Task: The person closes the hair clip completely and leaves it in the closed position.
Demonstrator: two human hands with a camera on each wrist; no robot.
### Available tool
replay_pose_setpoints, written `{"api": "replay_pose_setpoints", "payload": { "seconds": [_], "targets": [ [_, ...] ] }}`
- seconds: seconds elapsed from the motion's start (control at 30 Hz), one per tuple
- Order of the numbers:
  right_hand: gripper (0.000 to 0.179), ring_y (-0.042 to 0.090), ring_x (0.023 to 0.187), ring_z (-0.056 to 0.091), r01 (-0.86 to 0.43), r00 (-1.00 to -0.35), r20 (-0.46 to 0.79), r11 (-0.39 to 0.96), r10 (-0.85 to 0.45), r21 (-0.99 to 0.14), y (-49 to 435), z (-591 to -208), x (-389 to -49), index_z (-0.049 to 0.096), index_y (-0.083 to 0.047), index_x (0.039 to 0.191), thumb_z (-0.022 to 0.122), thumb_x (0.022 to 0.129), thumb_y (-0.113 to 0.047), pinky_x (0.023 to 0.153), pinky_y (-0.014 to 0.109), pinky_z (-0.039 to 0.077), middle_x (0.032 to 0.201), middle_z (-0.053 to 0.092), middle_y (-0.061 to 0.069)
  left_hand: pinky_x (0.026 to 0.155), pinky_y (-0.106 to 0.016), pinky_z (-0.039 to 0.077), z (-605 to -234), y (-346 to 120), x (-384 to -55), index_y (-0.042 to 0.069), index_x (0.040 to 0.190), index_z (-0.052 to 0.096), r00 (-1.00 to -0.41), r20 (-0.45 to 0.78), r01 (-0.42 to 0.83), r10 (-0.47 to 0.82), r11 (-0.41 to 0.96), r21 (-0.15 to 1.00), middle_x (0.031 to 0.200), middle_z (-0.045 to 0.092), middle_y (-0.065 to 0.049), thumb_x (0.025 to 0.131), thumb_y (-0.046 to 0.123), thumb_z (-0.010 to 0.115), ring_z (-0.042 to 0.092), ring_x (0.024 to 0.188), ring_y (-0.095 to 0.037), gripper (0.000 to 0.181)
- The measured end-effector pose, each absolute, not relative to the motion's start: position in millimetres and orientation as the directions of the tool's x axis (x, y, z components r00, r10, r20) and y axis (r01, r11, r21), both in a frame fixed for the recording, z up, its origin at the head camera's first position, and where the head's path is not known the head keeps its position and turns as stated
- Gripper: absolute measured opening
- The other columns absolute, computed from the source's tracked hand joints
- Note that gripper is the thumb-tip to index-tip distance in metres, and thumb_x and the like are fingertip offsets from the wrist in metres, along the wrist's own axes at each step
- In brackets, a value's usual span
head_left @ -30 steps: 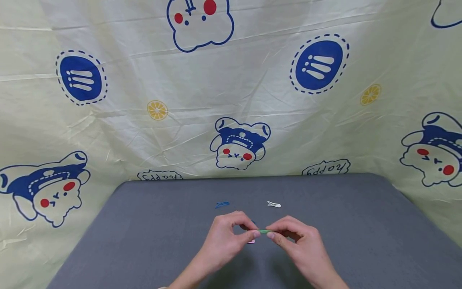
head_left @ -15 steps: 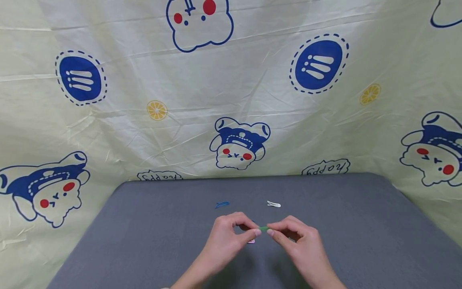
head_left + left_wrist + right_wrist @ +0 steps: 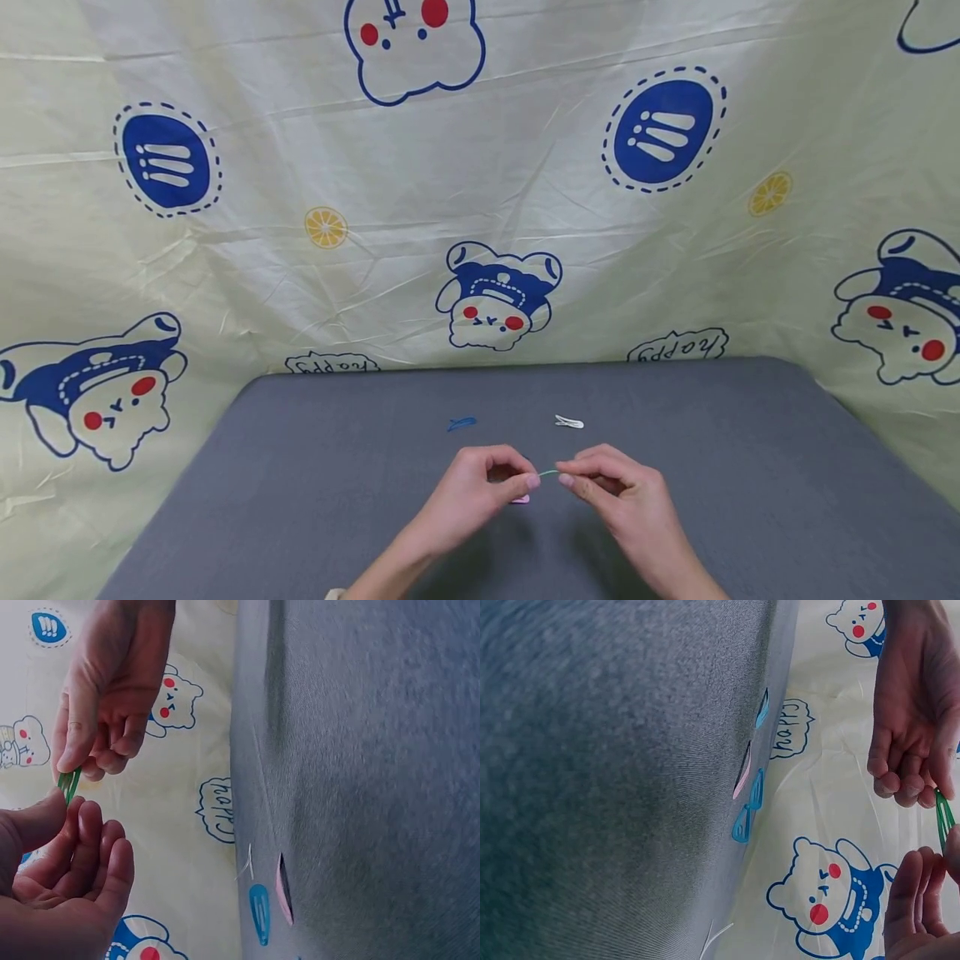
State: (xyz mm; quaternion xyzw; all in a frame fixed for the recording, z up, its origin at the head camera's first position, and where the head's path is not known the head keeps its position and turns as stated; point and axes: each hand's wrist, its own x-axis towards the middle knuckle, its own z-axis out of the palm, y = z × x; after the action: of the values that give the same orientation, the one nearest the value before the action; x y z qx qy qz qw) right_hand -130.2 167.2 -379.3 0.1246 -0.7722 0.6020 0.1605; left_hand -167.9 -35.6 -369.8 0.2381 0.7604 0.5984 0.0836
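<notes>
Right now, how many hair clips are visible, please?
At least 5: green clip between left hand and right hand; white clip, blue clip farther back; pink clip, teal clip nearer. Some may be hidden.

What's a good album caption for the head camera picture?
Left hand and right hand pinch a green clip above a gray table, blue clip and white clip lying beyond.

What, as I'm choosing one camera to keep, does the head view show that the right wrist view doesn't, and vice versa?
Only the head view: the yellow citrus-slice prints and the white clip in full.
Only the right wrist view: most of the pink clip, largely hidden by the left hand in the head view, and the gap within the green clip.
Both: the left and right hand pinching the green clip, and the gray table.
</notes>
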Motion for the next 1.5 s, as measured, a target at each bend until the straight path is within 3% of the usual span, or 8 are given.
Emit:
{"api": "replay_pose_setpoints", "payload": {
  "seconds": [0.27, 0.33, 0.6, 0.97, 1.27, 1.5],
  "targets": [
    [0.013, 0.018, 0.082, 0.065, -0.365, -0.927, 0.373, 0.278, -0.024, -0.889, 168.7, -379.2, -132.7, 0.078, -0.021, 0.098, 0.078, 0.085, -0.019, 0.071, 0.028, 0.055, 0.095, 0.070, -0.001, 0.075, -0.034, 0.056, -377.3, -35.3, -173.6, 0.005, 0.093, 0.073, -0.876, 0.120, 0.183, 0.468, 0.092, 0.979, 0.084, 0.067, -0.008, 0.091, 0.007, 0.070, 0.066, 0.073, -0.014, 0.004],
    [0.014, 0.018, 0.083, 0.066, -0.346, -0.935, 0.352, 0.277, -0.027, -0.897, 168.6, -379.1, -133.1, 0.077, -0.021, 0.098, 0.078, 0.084, -0.021, 0.072, 0.028, 0.055, 0.096, 0.070, -0.002, 0.073, -0.033, 0.056, -377.4, -35.5, -174.3, 0.006, 0.093, 0.073, -0.878, 0.115, 0.181, 0.464, 0.098, 0.979, 0.084, 0.067, -0.006, 0.090, 0.006, 0.070, 0.066, 0.074, -0.015, 0.003],
    [0.016, 0.015, 0.083, 0.066, -0.279, -0.956, 0.293, 0.340, -0.012, -0.898, 168.6, -377.3, -135.3, 0.075, -0.022, 0.099, 0.079, 0.084, -0.020, 0.075, 0.028, 0.055, 0.096, 0.070, -0.004, 0.069, -0.025, 0.051, -375.3, -35.7, -176.0, 0.011, 0.092, 0.073, -0.878, 0.167, 0.287, 0.448, 0.214, 0.934, 0.084, 0.067, 0.005, 0.089, 0.009, 0.073, 0.062, 0.079, -0.011, 0.004],
    [0.020, 0.009, 0.078, 0.066, -0.363, -0.921, 0.385, 0.473, -0.055, -0.803, 176.3, -382.2, -142.4, 0.075, -0.022, 0.097, 0.080, 0.082, -0.010, 0.072, 0.026, 0.055, 0.091, 0.069, -0.012, 0.067, -0.024, 0.052, -377.2, -31.9, -183.1, 0.013, 0.092, 0.073, -0.821, 0.259, 0.454, 0.509, 0.305, 0.837, 0.085, 0.064, 0.012, 0.089, 0.010, 0.073, 0.060, 0.077, -0.004, 0.005],
    [0.016, 0.007, 0.076, 0.066, -0.334, -0.940, 0.320, 0.503, -0.117, -0.797, 181.1, -383.2, -146.2, 0.075, -0.017, 0.095, 0.080, 0.081, -0.010, 0.069, 0.026, 0.054, 0.088, 0.068, -0.009, 0.068, -0.021, 0.052, -378.2, -31.6, -190.2, 0.010, 0.092, 0.074, -0.807, 0.198, 0.446, 0.557, 0.353, 0.823, 0.085, 0.062, 0.012, 0.087, 0.009, 0.075, 0.058, 0.080, -0.003, 0.005],
    [0.015, 0.007, 0.075, 0.066, -0.348, -0.938, 0.286, 0.519, -0.198, -0.781, 189.6, -387.7, -153.6, 0.074, -0.015, 0.096, 0.079, 0.083, -0.010, 0.067, 0.027, 0.054, 0.086, 0.070, -0.007, 0.063, -0.021, 0.051, -384.6, -27.5, -198.9, 0.009, 0.086, 0.073, -0.771, 0.186, 0.481, 0.609, 0.366, 0.797, 0.078, 0.062, 0.012, 0.088, 0.008, 0.074, 0.058, 0.071, -0.002, 0.002]
  ]
}}
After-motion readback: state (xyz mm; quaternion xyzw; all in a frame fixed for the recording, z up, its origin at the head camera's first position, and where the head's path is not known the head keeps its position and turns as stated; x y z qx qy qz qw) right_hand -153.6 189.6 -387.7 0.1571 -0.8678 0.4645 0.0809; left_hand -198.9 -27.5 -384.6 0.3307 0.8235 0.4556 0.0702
